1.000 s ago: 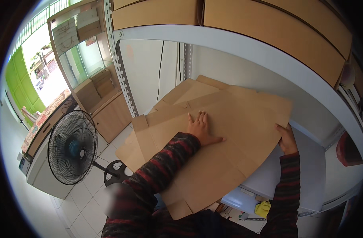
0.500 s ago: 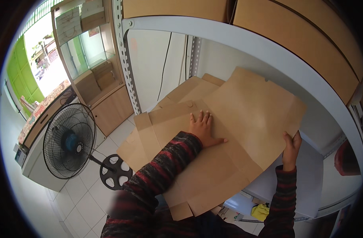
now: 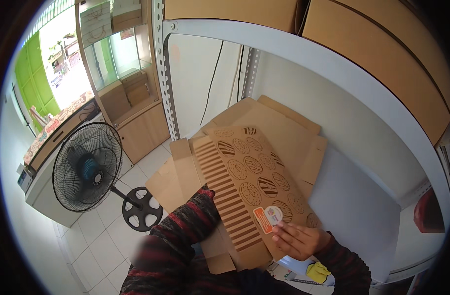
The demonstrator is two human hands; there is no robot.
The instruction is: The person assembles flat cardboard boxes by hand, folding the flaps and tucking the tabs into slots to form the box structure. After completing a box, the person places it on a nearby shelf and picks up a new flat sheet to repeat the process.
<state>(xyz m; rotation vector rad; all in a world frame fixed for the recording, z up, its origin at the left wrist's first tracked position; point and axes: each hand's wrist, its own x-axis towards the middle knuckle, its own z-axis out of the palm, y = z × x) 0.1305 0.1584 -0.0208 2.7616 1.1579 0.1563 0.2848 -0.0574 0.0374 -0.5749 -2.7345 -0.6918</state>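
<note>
An unfolded brown cardboard box [image 3: 264, 115] lies on the shelf before me. One of its panels is bent over toward the left, so a printed face [image 3: 257, 169] with brown doughnut shapes and stripes shows. A small orange and white label [image 3: 268, 218] is on that face. My right hand [image 3: 301, 239] grips the panel's lower right edge, fingers laid over the printed side near the label; its thumb is hidden. My left sleeve [image 3: 200, 211], striped dark and red, reaches under the turned panel, which hides my left hand and its fingers.
A black standing fan [image 3: 87, 167] is at left by a wooden glass cabinet [image 3: 141, 132]. A grey metal shelf beam [image 3: 303, 54] curves overhead under brown boxes [image 3: 372, 59]. A yellow cloth [image 3: 318, 273] and a dark red object [image 3: 429, 211] are at right.
My right hand has swung the large right-hand panel up and over to the left, turning its printed side into view. My left hand, earlier spread flat on the cardboard, is now covered.
</note>
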